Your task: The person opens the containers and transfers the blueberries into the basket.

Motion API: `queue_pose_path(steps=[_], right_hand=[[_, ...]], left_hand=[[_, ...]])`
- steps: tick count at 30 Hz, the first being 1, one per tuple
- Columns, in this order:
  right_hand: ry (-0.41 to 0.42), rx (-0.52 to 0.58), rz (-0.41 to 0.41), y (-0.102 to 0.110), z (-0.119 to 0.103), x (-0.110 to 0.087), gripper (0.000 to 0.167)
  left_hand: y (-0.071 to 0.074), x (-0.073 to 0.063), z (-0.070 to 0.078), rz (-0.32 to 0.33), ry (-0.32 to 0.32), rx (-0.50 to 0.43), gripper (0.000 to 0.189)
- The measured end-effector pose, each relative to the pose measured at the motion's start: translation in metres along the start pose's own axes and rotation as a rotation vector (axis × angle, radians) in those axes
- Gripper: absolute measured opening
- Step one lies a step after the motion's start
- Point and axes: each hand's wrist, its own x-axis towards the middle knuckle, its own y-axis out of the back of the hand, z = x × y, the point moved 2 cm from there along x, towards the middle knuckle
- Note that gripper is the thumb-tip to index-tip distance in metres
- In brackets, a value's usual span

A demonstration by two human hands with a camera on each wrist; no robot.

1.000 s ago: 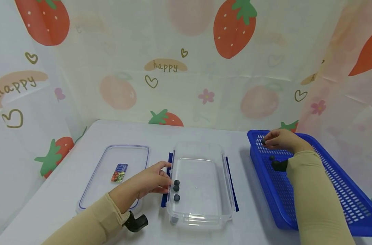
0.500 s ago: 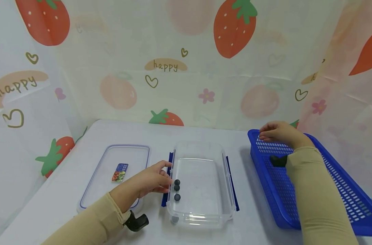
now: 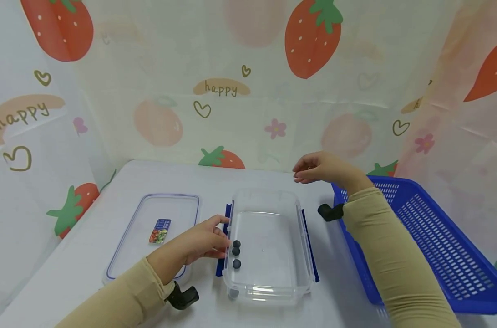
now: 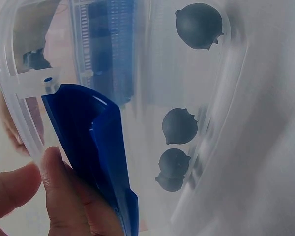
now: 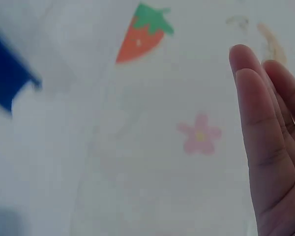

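Observation:
A clear plastic food container [image 3: 262,250] stands in the middle of the table, with several dark blueberries [image 3: 236,264] along its left side. My left hand [image 3: 199,241] holds the container's left edge, and in the left wrist view its fingers lie by the blue latch [image 4: 93,142]. Over the table, between container and basket, my right hand [image 3: 326,171] is raised with fingertips drawn together. The blueberry it pinched earlier is mostly hidden by its fingers. The right wrist view shows only the curled fingers [image 5: 260,113].
A blue perforated basket [image 3: 420,246] stands at the right. At the left lies the clear lid [image 3: 129,255] with a small printed label [image 3: 160,231]. The second blue latch [image 3: 311,246] hangs on the container's right side. A strawberry-printed cloth [image 3: 269,114] rises behind the table.
My right hand has lifted from inside the blue basket, where it pinched a blueberry, and moved left toward the container. The left hand and the container have stayed in place.

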Motion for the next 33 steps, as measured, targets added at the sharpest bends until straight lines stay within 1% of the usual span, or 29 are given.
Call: queue_pose_path(steps=[4, 8, 12, 17, 22, 25, 30, 33], right_hand=[[0.025, 0.013, -0.074, -0.029, -0.011, 0.016, 0.023], [0.029, 0.014, -0.117, -0.055, -0.018, 0.031, 0.018], [0.021, -0.024, -0.158, -0.08, -0.021, 0.044, 0.014], [0.004, -0.037, -0.242, -0.11, -0.023, 0.057, 0.013], [-0.012, 0.005, -0.284, -0.128, -0.021, 0.063, 0.014], [-0.054, 0.024, -0.305, -0.135, -0.017, 0.065, 0.014], [-0.132, 0.021, -0.351, -0.147, -0.008, 0.068, 0.016], [-0.164, 0.008, -0.374, -0.156, -0.003, 0.069, 0.013]], left_hand=[[-0.001, -0.001, 0.001, 0.004, -0.002, 0.001, 0.061], [-0.001, 0.0, 0.001, 0.004, -0.003, -0.002, 0.061], [0.0, 0.0, 0.0, -0.002, 0.0, -0.007, 0.061], [0.001, 0.001, -0.001, -0.015, 0.008, -0.009, 0.063], [0.001, 0.001, 0.0, -0.013, 0.016, -0.009, 0.063], [0.001, 0.001, 0.0, -0.011, 0.013, -0.009, 0.063], [0.001, 0.002, 0.0, -0.009, 0.006, -0.011, 0.062], [0.001, 0.002, 0.001, -0.009, 0.003, -0.012, 0.062]])
